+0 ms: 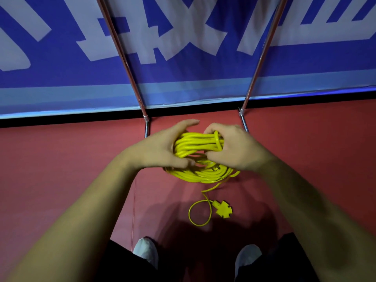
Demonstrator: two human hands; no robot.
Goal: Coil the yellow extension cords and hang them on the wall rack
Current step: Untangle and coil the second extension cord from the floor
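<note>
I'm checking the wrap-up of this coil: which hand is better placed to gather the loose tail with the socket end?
Probably the right hand. The loose tail leaves the coil at its lower right, and the socket end lies on the floor below that hand. The left hand cups the coil's far left side.

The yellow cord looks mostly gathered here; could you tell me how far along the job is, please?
Mostly coiled: the yellow cord is bundled in loops. In hand: the left hand and right hand both grip the bundle, a strand wrapped across it. Left: the socket end and a loose loop trail on the red floor, and nothing is hung yet.
</note>
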